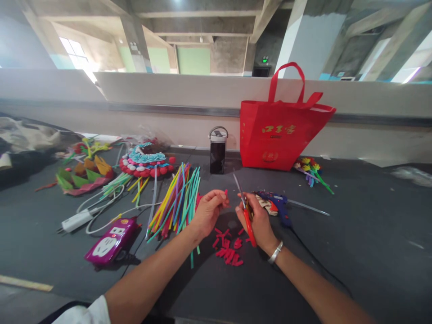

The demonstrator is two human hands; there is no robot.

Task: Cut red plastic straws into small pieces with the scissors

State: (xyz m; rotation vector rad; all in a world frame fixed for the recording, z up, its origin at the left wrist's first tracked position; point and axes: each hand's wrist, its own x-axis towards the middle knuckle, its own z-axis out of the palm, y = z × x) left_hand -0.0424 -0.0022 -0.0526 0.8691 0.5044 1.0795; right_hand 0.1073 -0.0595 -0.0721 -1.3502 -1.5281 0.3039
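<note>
My left hand (211, 209) is closed in a pinch, with the tip of a small red strip (226, 192) showing at its fingertips. Orange-handled scissors (249, 222) are in my right hand (258, 220), their blades pointing up and away from me. Both hands hover close together, the blades a little to the right of the strip. Below them on the dark table lies a pile of short red cut pieces (228, 252). A bundle of colourful pipe cleaners (178, 198) lies just left of my left hand. Beyond my right hand rests a blue glue gun (281, 204).
A red tote bag (280, 135) and a dark bottle (218, 153) stand at the back by a low partition. To the left are a purple case (111, 240), a white plug (77, 220), and flower crafts (146, 162). A small flower bunch (310, 168) lies right of the bag.
</note>
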